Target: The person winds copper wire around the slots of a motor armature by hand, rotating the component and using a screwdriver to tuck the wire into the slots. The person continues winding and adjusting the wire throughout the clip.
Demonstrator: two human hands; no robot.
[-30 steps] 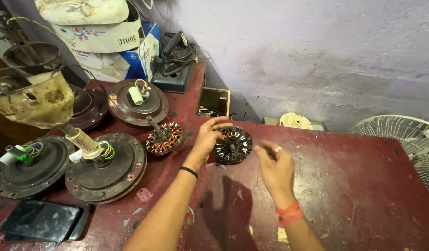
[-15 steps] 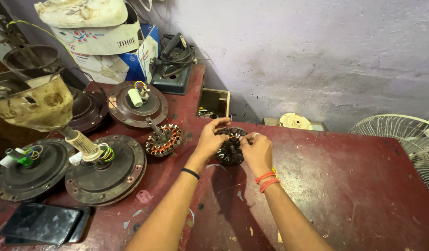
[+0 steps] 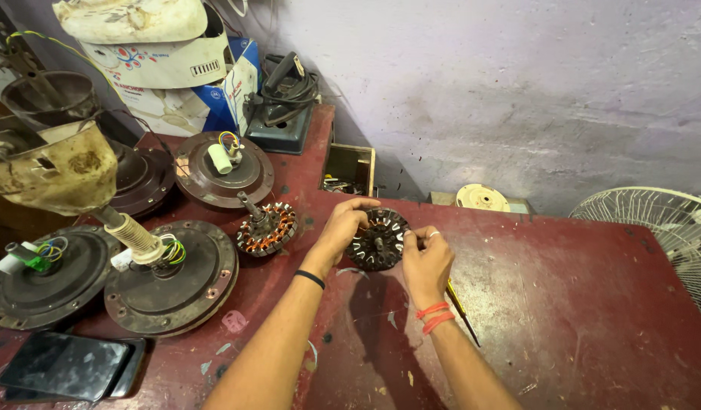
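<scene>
Stator position: a dark round stator core (image 3: 378, 241) was held tilted above the red table (image 3: 563, 304), between both hands, near the table's middle and just in front of the wall.
Left hand: the left hand (image 3: 341, 226) was reached forward from a long, nearly straight forearm, wrist band seen at the wrist; fingers were curled over the core's upper left rim, closed on it.
Right hand: the right hand (image 3: 426, 262) was raised from the lower edge, red threads at the wrist; thumb and fingertips were pinched on the core's right rim, a ring noted on one finger. A thin yellow-handled tool (image 3: 461, 310) was seen under or behind this hand; whether it was gripped could not be told.
Wooden box: a small open box (image 3: 349, 168) was set against the wall behind the hands; small dark parts were seen inside, too blurred to be named.
Cardboard boxes: white and blue boxes (image 3: 176, 68) were stacked at the far left corner, a dirty cream cover laid on top.
Wound stator: a copper-wound stator (image 3: 267, 228) was left on the table, just left of the left hand.
Motor housings: several round fan housings (image 3: 172, 277) were laid at the left, wires showing at their centres.
Phone: a dark phone (image 3: 66, 367) was lying flat at the near left edge.
</scene>
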